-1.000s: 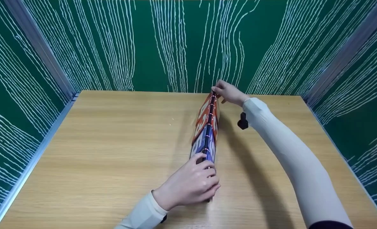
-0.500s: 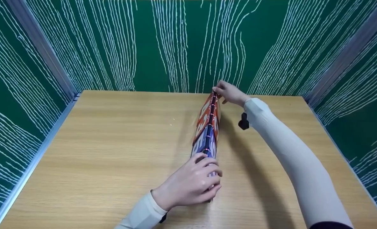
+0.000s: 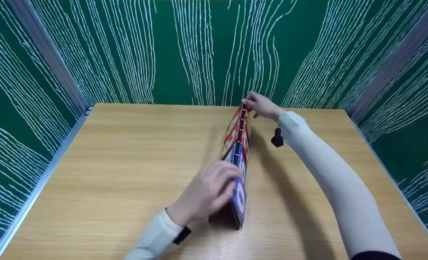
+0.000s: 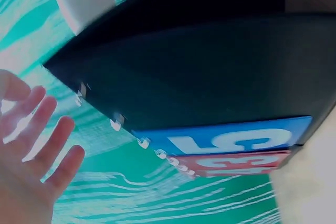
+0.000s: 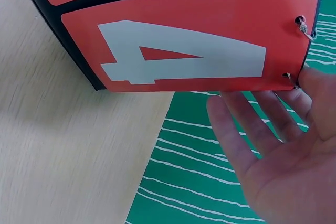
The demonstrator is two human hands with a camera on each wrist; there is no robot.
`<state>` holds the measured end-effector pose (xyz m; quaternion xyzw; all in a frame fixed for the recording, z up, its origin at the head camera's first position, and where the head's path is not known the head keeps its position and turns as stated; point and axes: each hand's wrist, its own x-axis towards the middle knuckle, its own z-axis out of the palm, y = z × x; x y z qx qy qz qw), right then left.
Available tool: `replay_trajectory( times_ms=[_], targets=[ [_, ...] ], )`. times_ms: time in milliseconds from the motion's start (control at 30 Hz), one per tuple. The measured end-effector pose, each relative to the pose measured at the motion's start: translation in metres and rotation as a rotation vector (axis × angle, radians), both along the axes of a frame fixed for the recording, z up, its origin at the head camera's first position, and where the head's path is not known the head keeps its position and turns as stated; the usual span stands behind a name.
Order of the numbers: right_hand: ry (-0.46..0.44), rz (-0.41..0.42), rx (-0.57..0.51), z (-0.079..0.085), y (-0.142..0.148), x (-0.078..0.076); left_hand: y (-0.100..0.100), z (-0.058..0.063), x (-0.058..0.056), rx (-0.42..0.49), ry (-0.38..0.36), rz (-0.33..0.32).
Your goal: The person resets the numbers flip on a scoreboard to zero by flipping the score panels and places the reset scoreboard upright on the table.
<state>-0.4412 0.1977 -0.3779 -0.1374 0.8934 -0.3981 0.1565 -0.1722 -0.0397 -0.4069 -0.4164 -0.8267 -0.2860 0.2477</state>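
A tabletop flip scoreboard [image 3: 241, 135] stands like a tent, its ringed spine running away from me. Red number cards [image 3: 232, 131] hang toward the far end and purple-blue ones nearer, including a 0 card [image 3: 239, 198] on the right face. My left hand [image 3: 203, 191], blurred, is beside the near end; the left wrist view shows its fingers [image 4: 63, 132] loosely spread and apart from the bare black panel [image 4: 199, 77]. My right hand [image 3: 261, 105] holds the far top corner. In the right wrist view, its fingertips partly hide behind the red 4 card [image 5: 184, 53].
The scoreboard stands on a wooden table [image 3: 145, 151]. Green walls [image 3: 109, 54] with white wavy lines rise behind and at both sides, with grey corner posts [image 3: 44, 47] between them. The right arm's sleeve [image 3: 329, 177] spans the table's right side.
My left hand has come off the near end of the scoreboard and moved up and left, uncovering the 0 card and the near end. The right hand has stayed at the far corner.
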Motion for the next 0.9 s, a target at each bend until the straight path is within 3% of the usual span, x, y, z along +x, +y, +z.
replay_trajectory(
  times_ms=[133, 267, 400, 700, 900],
  targets=[
    [0.008, 0.003, 0.008, 0.003, 0.0, 0.0, -0.01, -0.01, -0.015, 0.088, -0.201, 0.042],
    [0.021, 0.007, 0.009, 0.002, -0.001, 0.0, -0.019, -0.022, -0.03, 0.048, -0.42, 0.081],
    [0.027, 0.006, 0.013, 0.0, 0.0, 0.0, -0.025, -0.034, -0.046, -0.003, -0.59, 0.052],
    [0.029, 0.006, 0.004, -0.002, 0.001, 0.0, -0.033, -0.051, -0.082, 0.028, -0.868, -0.011],
    [0.034, 0.003, 0.013, -0.004, 0.0, -0.001, -0.035, -0.065, -0.093, 0.023, -0.949, -0.071]
  ],
)
